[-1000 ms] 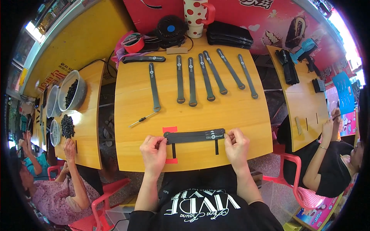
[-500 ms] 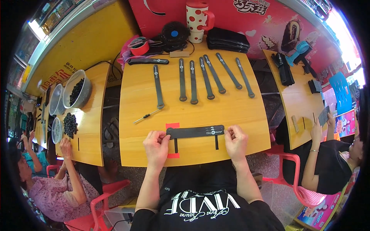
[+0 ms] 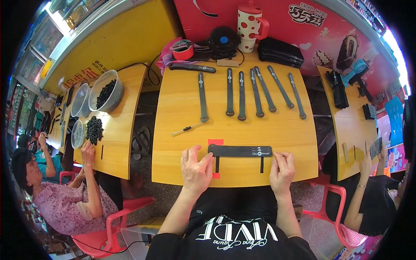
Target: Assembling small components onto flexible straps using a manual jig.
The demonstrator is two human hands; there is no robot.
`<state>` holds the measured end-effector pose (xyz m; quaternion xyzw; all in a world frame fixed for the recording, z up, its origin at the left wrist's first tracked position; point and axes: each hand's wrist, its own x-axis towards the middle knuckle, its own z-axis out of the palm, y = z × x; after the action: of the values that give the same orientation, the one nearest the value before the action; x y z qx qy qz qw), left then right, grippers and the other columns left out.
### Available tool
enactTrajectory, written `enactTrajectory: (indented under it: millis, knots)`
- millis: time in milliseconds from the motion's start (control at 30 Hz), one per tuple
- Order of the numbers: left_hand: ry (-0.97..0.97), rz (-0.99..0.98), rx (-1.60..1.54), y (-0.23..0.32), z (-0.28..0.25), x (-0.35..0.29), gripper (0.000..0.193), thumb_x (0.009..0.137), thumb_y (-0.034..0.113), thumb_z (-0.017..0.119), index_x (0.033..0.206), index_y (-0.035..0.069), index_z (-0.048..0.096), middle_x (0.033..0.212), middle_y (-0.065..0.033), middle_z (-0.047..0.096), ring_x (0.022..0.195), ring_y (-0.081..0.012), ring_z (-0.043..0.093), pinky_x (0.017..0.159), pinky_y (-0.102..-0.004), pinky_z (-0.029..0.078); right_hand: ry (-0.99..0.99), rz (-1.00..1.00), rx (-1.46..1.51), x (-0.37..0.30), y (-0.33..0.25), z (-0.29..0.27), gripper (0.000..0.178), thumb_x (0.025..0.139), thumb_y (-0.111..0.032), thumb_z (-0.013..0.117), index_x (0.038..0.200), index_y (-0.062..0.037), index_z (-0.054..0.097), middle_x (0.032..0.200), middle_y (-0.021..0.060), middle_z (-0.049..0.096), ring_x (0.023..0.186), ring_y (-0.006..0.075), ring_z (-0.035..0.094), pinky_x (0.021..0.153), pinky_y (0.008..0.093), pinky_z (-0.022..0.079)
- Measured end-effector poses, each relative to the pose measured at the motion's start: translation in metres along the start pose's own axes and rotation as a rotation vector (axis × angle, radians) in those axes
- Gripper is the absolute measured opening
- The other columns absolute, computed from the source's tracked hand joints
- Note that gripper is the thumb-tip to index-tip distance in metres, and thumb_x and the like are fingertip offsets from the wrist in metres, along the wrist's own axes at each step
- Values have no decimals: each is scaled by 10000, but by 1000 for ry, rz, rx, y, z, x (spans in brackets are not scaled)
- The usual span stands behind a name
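A dark flat strap [image 3: 236, 151] is laid crosswise near the front edge of the wooden table [image 3: 173, 158], between the two hands. Its left end is touched by the left hand [image 3: 197, 168], whose thumb and fingers are parted rather than closed together. At its right end the right hand [image 3: 282, 170] is held with thumb and fingers bunched; whether the strap is pinched there cannot be told. Two short black strips, one on the left [image 3: 217, 165] and one on the right [image 3: 261, 165], are seen below the strap's lower edge. Red tape is stuck to the table above the strap's left end [image 3: 216, 141] and below it [image 3: 216, 175]. Farther back, seven similar straps [image 3: 242, 96] are spread lengthwise, and one more strap [image 3: 192, 68] is laid sideways behind the leftmost. A thin pen-like tool [image 3: 187, 128] is placed slantwise near that leftmost strap's lower end. Along the back, a red tape roll [image 3: 183, 53], a black fan [image 3: 221, 42], a red-dotted cup [image 3: 248, 31] and a stack of black cases [image 3: 281, 52] are lined up. On the neighbouring table to the left, black pieces are held in a clear bowl [image 3: 113, 103] and heaped in a pile [image 3: 94, 130].
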<state>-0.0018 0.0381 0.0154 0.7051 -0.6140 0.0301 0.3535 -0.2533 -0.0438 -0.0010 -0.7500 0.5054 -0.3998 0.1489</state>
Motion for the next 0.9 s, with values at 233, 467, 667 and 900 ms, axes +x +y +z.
enactTrajectory:
  millis: [233, 467, 667, 900]
  knots:
    - [-175, 3, 2, -1, -6, -3, 344, 790, 148, 736, 1112, 33, 693, 1255, -200, 561, 1164, -396, 506, 945, -466, 413, -70, -91, -184, -5, 2, 1, 293, 807, -59, 704, 1089, 17, 677, 1074, 165, 612, 942, 335, 620, 775, 416, 503]
    - [-622, 174, 161, 29, -12, -1, 857, 827, 531, 665, 1439, -17, 418, 1602, -173, 232, 1480, -356, 213, 1100, -545, 223, -396, -373, -224, -7, -44, 18, 525, 838, -358, 700, 1230, -17, 628, 1376, 148, 549, 1275, 308, 492, 949, 433, 382]
    - [-689, 75, 295, 17, -13, -7, 929, 806, 615, 633, 1446, -22, 412, 1618, -167, 193, 1498, -337, 178, 1113, -561, 209, -334, -229, -387, -9, -11, -4, 497, 832, -325, 704, 1220, -23, 632, 1365, 95, 568, 1240, 309, 503, 958, 457, 350]
    - [-486, 128, 81, -7, -8, 20, 648, 863, 431, 684, 1322, 0, 531, 1395, -190, 502, 1302, -363, 450, 1037, -508, 324, -253, -193, -289, -4, 7, -15, 428, 847, -293, 698, 1163, -7, 652, 1283, 107, 611, 1206, 328, 518, 944, 461, 370]
